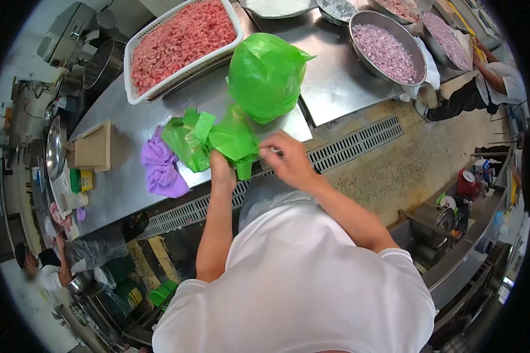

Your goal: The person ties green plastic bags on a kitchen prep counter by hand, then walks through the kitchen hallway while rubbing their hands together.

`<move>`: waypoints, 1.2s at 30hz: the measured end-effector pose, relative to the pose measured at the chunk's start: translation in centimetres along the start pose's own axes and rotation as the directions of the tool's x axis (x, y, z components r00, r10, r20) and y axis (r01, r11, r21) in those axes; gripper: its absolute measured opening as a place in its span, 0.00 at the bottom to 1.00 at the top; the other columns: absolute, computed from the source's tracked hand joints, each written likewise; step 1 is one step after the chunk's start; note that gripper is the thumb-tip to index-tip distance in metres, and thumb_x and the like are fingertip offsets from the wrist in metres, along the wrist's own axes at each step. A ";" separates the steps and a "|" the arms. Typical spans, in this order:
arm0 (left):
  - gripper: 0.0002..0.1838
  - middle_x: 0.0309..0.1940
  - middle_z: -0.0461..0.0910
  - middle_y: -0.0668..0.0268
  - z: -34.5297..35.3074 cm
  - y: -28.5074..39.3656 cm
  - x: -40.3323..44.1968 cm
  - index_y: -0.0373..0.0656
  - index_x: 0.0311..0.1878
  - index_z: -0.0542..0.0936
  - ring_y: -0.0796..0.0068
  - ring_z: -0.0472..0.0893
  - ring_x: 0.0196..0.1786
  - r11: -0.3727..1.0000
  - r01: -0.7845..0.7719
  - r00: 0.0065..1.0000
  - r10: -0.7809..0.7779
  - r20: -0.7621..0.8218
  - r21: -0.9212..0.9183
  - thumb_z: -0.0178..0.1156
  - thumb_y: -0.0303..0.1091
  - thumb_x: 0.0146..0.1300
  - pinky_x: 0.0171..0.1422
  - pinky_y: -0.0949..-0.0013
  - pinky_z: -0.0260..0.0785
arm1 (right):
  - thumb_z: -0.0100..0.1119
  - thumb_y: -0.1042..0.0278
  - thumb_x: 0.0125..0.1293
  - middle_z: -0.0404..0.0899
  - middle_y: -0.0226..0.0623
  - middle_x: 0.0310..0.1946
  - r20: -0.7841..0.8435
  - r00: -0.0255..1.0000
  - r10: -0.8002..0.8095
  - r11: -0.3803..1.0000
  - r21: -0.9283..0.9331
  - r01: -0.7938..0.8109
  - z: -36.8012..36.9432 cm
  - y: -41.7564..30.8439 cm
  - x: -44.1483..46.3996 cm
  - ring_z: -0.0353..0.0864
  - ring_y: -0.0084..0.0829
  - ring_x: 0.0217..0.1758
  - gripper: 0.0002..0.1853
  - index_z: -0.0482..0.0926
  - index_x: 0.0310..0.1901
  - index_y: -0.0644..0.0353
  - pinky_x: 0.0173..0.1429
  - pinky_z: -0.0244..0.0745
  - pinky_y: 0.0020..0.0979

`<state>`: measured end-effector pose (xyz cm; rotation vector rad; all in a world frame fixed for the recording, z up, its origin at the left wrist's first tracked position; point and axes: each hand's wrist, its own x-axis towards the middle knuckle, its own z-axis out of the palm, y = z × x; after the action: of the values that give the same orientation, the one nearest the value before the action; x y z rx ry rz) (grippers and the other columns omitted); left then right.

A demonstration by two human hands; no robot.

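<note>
Pinching loose green plastic [232, 142] with my nearly closed left hand [221, 172] over the table's [118, 183] near edge, I'd best hold it gathered beside my curled right hand [292, 160], whose grip I cannot tell.

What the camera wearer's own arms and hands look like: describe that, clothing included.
The person wears a plain white short-sleeved shirt, its loose sleeves leaving the forearms bare. The left hand and right hand wear no gloves, and neither wrist shows a watch.
</note>
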<state>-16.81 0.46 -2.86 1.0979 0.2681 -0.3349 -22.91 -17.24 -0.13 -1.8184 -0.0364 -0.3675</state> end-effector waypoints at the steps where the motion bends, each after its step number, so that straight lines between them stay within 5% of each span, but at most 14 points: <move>1: 0.20 0.57 0.78 0.64 0.8 0.4 -0.5 0.42 0.62 0.74 0.66 0.76 0.60 0.999 -0.006 1.000 0.006 -0.011 0.040 0.46 0.45 0.76 0.66 0.59 0.67 | 0.65 0.71 0.62 0.81 0.46 0.35 -0.046 0.985 -0.166 0.982 -0.102 0.161 0.9 -1.0 0.5 0.82 0.45 0.38 0.14 0.78 0.48 0.65 0.45 0.78 0.38; 3: 0.21 0.58 0.77 0.65 1.6 0.8 -1.1 0.42 0.62 0.74 0.67 0.76 0.61 0.997 -0.032 0.997 0.027 0.073 0.066 0.46 0.45 0.76 0.66 0.60 0.66 | 0.66 0.72 0.60 0.81 0.48 0.37 -0.016 0.953 -0.301 0.927 -0.238 0.289 1.2 -1.0 0.7 0.82 0.51 0.40 0.18 0.76 0.50 0.66 0.46 0.78 0.40; 5: 0.20 0.54 0.79 0.64 2.5 1.1 -1.3 0.41 0.59 0.75 0.68 0.77 0.57 0.994 -0.051 0.994 0.041 0.106 0.097 0.48 0.45 0.75 0.62 0.61 0.67 | 0.67 0.73 0.58 0.82 0.50 0.39 0.098 0.968 -0.233 0.922 -0.293 0.252 1.1 1.0 0.9 0.81 0.57 0.41 0.21 0.74 0.52 0.67 0.47 0.78 0.42; 7: 0.19 0.46 0.82 0.61 3.6 1.2 -0.7 0.38 0.52 0.80 0.70 0.80 0.50 0.989 -0.062 0.995 0.051 0.083 0.138 0.50 0.44 0.74 0.54 0.62 0.71 | 0.67 0.75 0.58 0.82 0.49 0.43 0.068 0.995 0.072 0.987 -0.151 -0.061 0.9 2.5 0.9 0.83 0.47 0.43 0.20 0.74 0.51 0.69 0.47 0.78 0.38; 10: 0.21 0.35 0.83 0.55 3.1 -1.2 2.4 0.31 0.41 0.81 0.70 0.81 0.42 0.700 -0.256 0.966 0.212 0.148 0.667 0.53 0.44 0.71 0.47 0.57 0.70 | 0.65 0.70 0.65 0.84 0.48 0.46 0.089 0.883 0.461 0.849 0.246 -0.468 -0.5 4.6 0.2 0.86 0.41 0.44 0.17 0.76 0.52 0.69 0.47 0.81 0.39; 11: 0.22 0.28 0.80 0.45 3.7 -1.7 2.8 0.26 0.34 0.79 0.56 0.81 0.35 0.542 -0.263 0.959 0.236 0.156 0.798 0.54 0.42 0.67 0.43 0.51 0.68 | 0.64 0.69 0.67 0.84 0.46 0.46 0.174 0.773 0.610 0.657 0.436 -0.616 -0.7 6.5 -0.3 0.86 0.38 0.44 0.16 0.76 0.53 0.68 0.47 0.81 0.39; 13: 0.20 0.29 0.80 0.39 3.8 -3.9 4.9 0.26 0.33 0.78 0.45 0.81 0.37 0.404 -0.342 0.924 0.307 0.226 0.849 0.53 0.39 0.64 0.44 0.48 0.68 | 0.61 0.67 0.72 0.83 0.42 0.47 0.337 0.574 0.746 0.280 0.624 -0.730 -2.1 7.8 -1.2 0.85 0.34 0.46 0.17 0.75 0.57 0.66 0.46 0.82 0.39; 17: 0.16 0.34 0.79 0.35 1.8 -8.3 8.6 0.27 0.32 0.79 0.31 0.76 0.41 0.276 -0.390 0.902 0.306 0.304 0.879 0.52 0.35 0.59 0.48 0.44 0.67 | 0.59 0.66 0.72 0.83 0.36 0.45 0.157 0.535 0.830 0.371 0.561 -0.740 -3.8 12.2 -5.0 0.84 0.31 0.44 0.16 0.76 0.57 0.63 0.46 0.80 0.35; 26: 0.17 0.37 0.80 0.37 1.5 -8.8 8.5 0.27 0.33 0.79 0.36 0.78 0.44 0.324 -0.415 0.899 0.289 0.329 0.850 0.53 0.36 0.60 0.51 0.47 0.68 | 0.61 0.66 0.68 0.80 0.27 0.31 0.021 0.687 0.727 0.646 0.318 -0.694 -7.1 11.6 -6.5 0.76 0.19 0.33 0.07 0.79 0.39 0.60 0.37 0.72 0.28; 29: 0.17 0.36 0.82 0.45 1.5 -7.6 7.9 0.29 0.35 0.80 0.47 0.79 0.43 0.454 -0.300 0.950 0.223 0.219 0.839 0.54 0.38 0.60 0.51 0.52 0.68 | 0.64 0.68 0.66 0.77 0.26 0.27 -0.022 0.743 0.669 0.739 0.118 -0.663 -6.9 10.6 -6.0 0.72 0.17 0.29 0.08 0.76 0.33 0.60 0.33 0.68 0.27; 30: 0.17 0.37 0.82 0.49 0.8 -7.9 8.1 0.30 0.37 0.80 0.51 0.79 0.43 0.605 -0.184 0.982 0.140 0.124 0.775 0.55 0.38 0.60 0.51 0.53 0.68 | 0.65 0.69 0.65 0.76 0.25 0.25 -0.045 0.759 0.650 0.760 0.044 -0.648 -6.5 9.7 -5.4 0.71 0.16 0.28 0.09 0.75 0.31 0.60 0.32 0.67 0.26; 32: 0.17 0.38 0.83 0.57 -1.4 -9.0 8.2 0.32 0.42 0.81 0.60 0.78 0.43 0.826 0.077 0.997 -0.073 -0.030 0.559 0.56 0.39 0.60 0.51 0.57 0.68 | 0.67 0.70 0.63 0.73 0.25 0.23 -0.068 0.826 0.559 0.817 0.217 -0.535 -5.0 8.3 -4.9 0.68 0.17 0.27 0.10 0.74 0.29 0.61 0.31 0.65 0.27; 34: 0.20 0.44 0.81 0.64 0.9 -6.6 3.8 0.35 0.49 0.80 0.68 0.78 0.47 0.925 0.187 0.945 -0.261 0.195 0.331 0.58 0.42 0.63 0.53 0.62 0.68 | 0.69 0.70 0.61 0.72 0.25 0.22 -0.064 0.875 0.480 0.857 0.245 -0.453 -3.7 7.1 -4.5 0.67 0.17 0.27 0.12 0.73 0.28 0.61 0.31 0.64 0.27; 36: 0.21 0.46 0.81 0.62 4.1 -3.8 -0.5 0.35 0.52 0.80 0.69 0.79 0.49 0.893 0.149 0.909 -0.293 0.297 0.425 0.59 0.43 0.65 0.54 0.64 0.69 | 0.70 0.70 0.59 0.71 0.25 0.22 -0.019 0.913 0.408 0.906 0.133 -0.402 -2.7 5.8 -3.8 0.66 0.18 0.26 0.13 0.72 0.27 0.61 0.31 0.64 0.28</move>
<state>-18.55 -4.72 -4.07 1.3806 -0.0004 -0.8151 -25.88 -20.79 -5.91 -1.6396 0.3413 -0.1071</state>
